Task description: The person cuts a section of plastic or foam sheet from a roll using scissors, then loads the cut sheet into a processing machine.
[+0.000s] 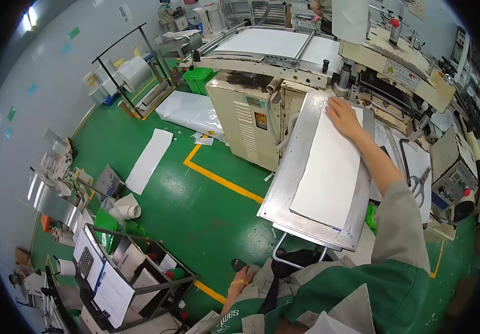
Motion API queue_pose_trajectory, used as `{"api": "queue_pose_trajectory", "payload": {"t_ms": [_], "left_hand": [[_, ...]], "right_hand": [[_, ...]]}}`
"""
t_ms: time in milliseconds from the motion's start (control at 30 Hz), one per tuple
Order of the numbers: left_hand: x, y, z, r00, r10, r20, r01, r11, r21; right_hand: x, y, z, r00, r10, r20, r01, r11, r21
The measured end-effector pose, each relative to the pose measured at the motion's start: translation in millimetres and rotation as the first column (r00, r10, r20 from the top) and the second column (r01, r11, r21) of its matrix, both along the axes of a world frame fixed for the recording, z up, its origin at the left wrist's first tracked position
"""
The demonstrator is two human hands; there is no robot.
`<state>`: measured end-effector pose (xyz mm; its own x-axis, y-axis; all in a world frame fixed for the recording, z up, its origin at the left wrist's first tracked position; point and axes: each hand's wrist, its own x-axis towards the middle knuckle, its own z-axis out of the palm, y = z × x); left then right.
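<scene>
A stack of white paper sheets [329, 170], long and narrow, lies on a metal plate [276, 195] that tilts beside the machine. My right hand [344, 118] rests flat on the far end of the sheets, its fingers spread out and touching the paper. Down by my trouser leg is my left hand [242, 275], with a yellow band at its wrist. It appears to rest on the leg with loosely bent fingers and no object visible in it.
Scissors [418, 186] lie right of the plate, near a control box [454, 167]. The cream machine [245, 119] stands ahead. A rack with papers and a calculator [85, 261] is lower left. A white strip [149, 161] lies on the green floor. People stand at the back.
</scene>
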<state>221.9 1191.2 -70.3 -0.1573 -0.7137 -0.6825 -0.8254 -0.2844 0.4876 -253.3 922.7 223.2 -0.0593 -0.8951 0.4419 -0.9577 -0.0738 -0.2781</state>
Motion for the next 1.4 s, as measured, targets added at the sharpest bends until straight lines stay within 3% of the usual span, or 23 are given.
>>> {"api": "queue_pose_trajectory", "payload": {"t_ms": [33, 200, 333, 500, 533, 700, 767, 833, 867, 933, 967, 1000, 1033, 1067, 1100, 1133, 1167, 1200, 1233, 1267, 1300, 1367, 1400], "left_hand": [[-2, -3, 3, 1.0, -0.021, -0.006, 0.021, 1.0, -0.011], [1, -12, -9, 0.991, -0.129, -0.033, 0.126, 0.989, -0.075], [17, -24, -38, 0.984, -0.169, -0.05, 0.166, 0.984, -0.062], [43, -75, -26, 0.951, -0.308, -0.023, 0.306, 0.95, -0.058], [53, -85, -34, 0.94, -0.331, -0.087, 0.319, 0.94, -0.123], [124, -154, -65, 0.943, -0.315, -0.104, 0.313, 0.949, -0.035], [155, -189, -69, 0.911, -0.412, -0.03, 0.412, 0.911, 0.007], [176, -215, -43, 0.879, -0.473, 0.061, 0.473, 0.881, 0.013], [190, -228, -42, 0.876, -0.467, 0.119, 0.469, 0.883, 0.01], [206, -248, -48, 0.908, -0.372, 0.191, 0.374, 0.927, 0.027], [216, -254, -52, 0.935, -0.281, 0.218, 0.277, 0.96, 0.047], [219, -256, -53, 0.952, -0.216, 0.219, 0.227, 0.973, -0.028], [220, -257, -50, 0.985, -0.136, 0.104, 0.144, 0.987, -0.069], [216, -248, -52, 0.989, -0.055, 0.14, 0.075, 0.987, -0.143], [194, -239, -22, 0.996, 0.015, 0.088, 0.005, 0.976, -0.217], [176, -228, -9, 0.996, 0.065, 0.068, -0.048, 0.971, -0.235], [161, -219, -4, 0.991, 0.133, -0.007, -0.133, 0.977, -0.166], [137, -208, 27, 0.988, 0.155, -0.023, -0.157, 0.98, -0.121], [134, -195, 8, 0.995, 0.067, -0.076, -0.076, 0.989, -0.128], [131, -185, -7, 0.999, 0.02, -0.038, -0.021, 0.999, -0.024], [133, -176, -20, 0.999, -0.032, -0.015, 0.033, 0.996, 0.08], [145, -159, -46, 0.997, -0.078, 0.008, 0.076, 0.988, 0.137], [158, -158, -61, 0.998, -0.056, 0.006, 0.055, 0.987, 0.153]], "right_hand": [[3, -1, -3, 0.989, -0.061, -0.134, 0.059, 0.998, -0.015], [3, 4, 8, 0.991, 0.09, -0.1, -0.066, 0.972, 0.224], [36, 19, 20, 0.987, 0.156, -0.03, -0.142, 0.953, 0.268], [77, 42, 23, 0.964, 0.187, -0.19, -0.116, 0.936, 0.332], [91, 50, 27, 0.968, 0.161, -0.191, -0.088, 0.936, 0.341], [115, 77, 23, 0.992, -0.062, -0.111, 0.096, 0.936, 0.338], [80, 82, 16, 0.918, -0.364, -0.16, 0.397, 0.85, 0.346], [46, 94, 12, 0.751, -0.655, -0.083, 0.613, 0.644, 0.457], [13, 107, -16, 0.803, -0.582, -0.125, 0.589, 0.744, 0.317], [61, 126, 49, 0.793, -0.577, -0.194, 0.579, 0.617, 0.533], [40, 143, 38, 0.775, -0.575, -0.264, 0.627, 0.641, 0.444], [3, 167, 15, 0.744, -0.532, -0.404, 0.628, 0.763, 0.153], [-16, 183, 19, 0.665, -0.605, -0.439, 0.697, 0.713, 0.073], [-60, 205, 2, 0.518, -0.486, -0.703, 0.54, 0.824, -0.172], [-89, 232, -9, 0.49, -0.483, -0.726, 0.723, 0.691, 0.028], [-119, 245, -20, 0.462, -0.335, -0.821, 0.859, 0.399, 0.321], [-184, 278, -54, 0.586, -0.426, -0.689, 0.754, 0.6, 0.269], [-174, 271, -37, 0.521, -0.339, -0.784, 0.813, 0.476, 0.335], [-183, 272, -34, 0.562, -0.313, -0.766, 0.768, 0.541, 0.342], [-164, 265, -20, 0.572, -0.694, -0.438, 0.816, 0.429, 0.386], [-194, 272, -26, 0.657, -0.622, -0.425, 0.752, 0.497, 0.434], [-162, 266, -7, 0.647, -0.733, 0.209, 0.56, 0.643, 0.522], [-184, 281, -25, 0.575, -0.806, 0.142, 0.671, 0.564, 0.482]]}}
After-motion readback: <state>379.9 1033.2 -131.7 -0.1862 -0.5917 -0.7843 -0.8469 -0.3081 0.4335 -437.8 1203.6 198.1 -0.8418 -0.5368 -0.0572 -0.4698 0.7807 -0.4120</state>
